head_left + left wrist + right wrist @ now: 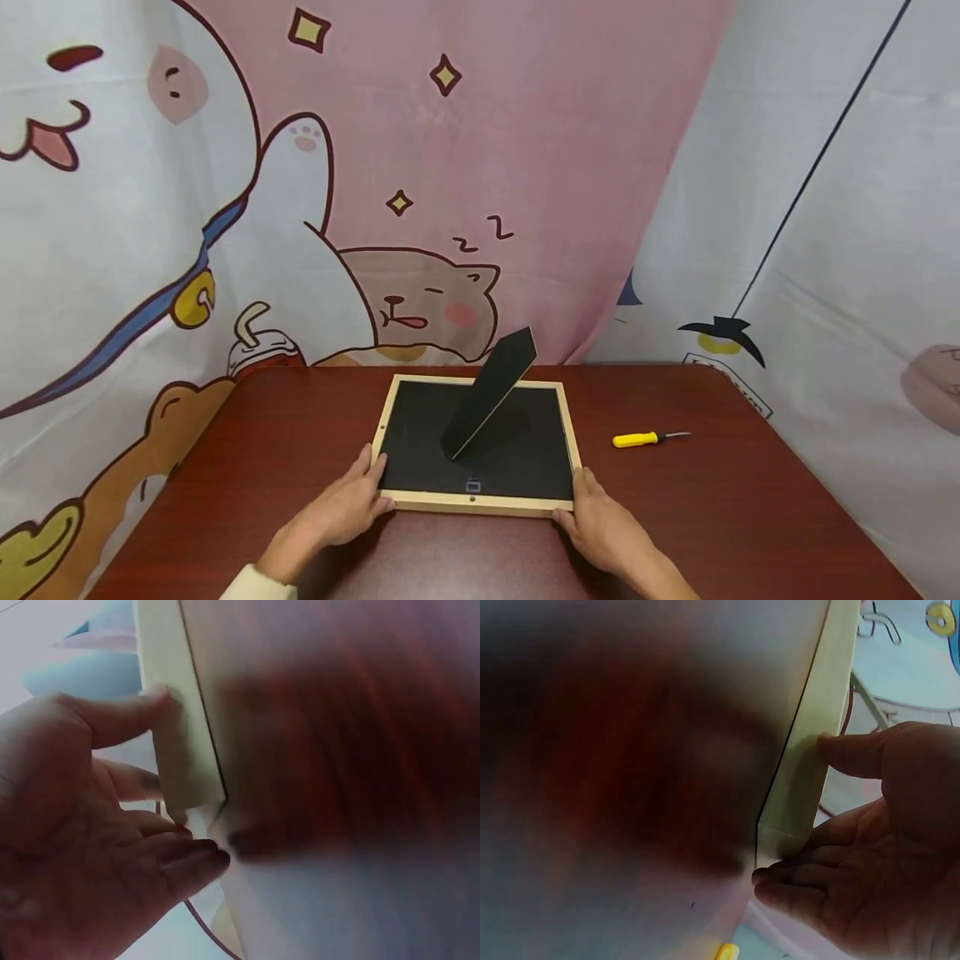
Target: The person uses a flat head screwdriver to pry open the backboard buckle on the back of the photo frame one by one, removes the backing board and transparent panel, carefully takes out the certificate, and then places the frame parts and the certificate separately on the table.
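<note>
A picture frame (517,505) with a pale wooden border lies back side up on the table, its black backing board (412,433) showing. The black easel stand (489,396) juts up from that backing, tilted to the right. At the near left corner my left hand (347,502) grips the border, thumb on the front edge and fingers along the side. My right hand (609,523) holds the near right corner in the same way. Both wrist views show a thumb against the border (184,742) and fingers around the corner.
A screwdriver (636,439) with a yellow handle lies on the dark red table (705,500), right of the frame. Behind and beside the table hangs a printed cartoon curtain (555,167).
</note>
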`<state>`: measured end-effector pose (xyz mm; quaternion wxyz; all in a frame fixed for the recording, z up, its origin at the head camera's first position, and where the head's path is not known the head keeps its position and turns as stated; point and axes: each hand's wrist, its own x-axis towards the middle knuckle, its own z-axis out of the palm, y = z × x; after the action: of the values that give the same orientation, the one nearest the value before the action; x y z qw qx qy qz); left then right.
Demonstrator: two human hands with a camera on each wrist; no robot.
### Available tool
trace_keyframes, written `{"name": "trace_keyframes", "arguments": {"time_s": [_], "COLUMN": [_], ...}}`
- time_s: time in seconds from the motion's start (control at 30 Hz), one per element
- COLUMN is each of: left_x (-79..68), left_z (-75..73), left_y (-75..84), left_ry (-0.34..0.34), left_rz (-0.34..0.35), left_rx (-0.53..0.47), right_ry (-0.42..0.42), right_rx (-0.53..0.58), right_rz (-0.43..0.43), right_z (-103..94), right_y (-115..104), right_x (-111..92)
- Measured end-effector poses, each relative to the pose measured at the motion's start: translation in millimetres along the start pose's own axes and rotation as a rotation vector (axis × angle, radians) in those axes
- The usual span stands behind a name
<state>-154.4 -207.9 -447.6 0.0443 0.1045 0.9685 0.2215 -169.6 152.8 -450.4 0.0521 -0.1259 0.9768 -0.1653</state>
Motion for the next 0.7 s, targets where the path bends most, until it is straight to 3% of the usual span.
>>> {"name": "trace_keyframes", "arguments": {"time_s": [0.13,0.4,0.7], "left_x": [1.5,9.1,15.1], "left_z": [-1.7,-4.0,-12.9], "left_y": [-8.7,-18.3,-25.0], "left_ry": [0.011,-0.029,-0.053], "left_rz": [0.033,0.006,-0.004], "left_rx": [0.047,0.111,0.145], "right_ry": [0.029,0.056,-0.019], "right_rx": [-0.047,-0.069,-0.093], "right_rz": [-0.011,-0.036,-0.012], "right_z": [4.4,6.4,9.3], "right_y": [-5.5,-14.8,-25.0], "right_x": [-9.4,-23.8,-30.6]}}
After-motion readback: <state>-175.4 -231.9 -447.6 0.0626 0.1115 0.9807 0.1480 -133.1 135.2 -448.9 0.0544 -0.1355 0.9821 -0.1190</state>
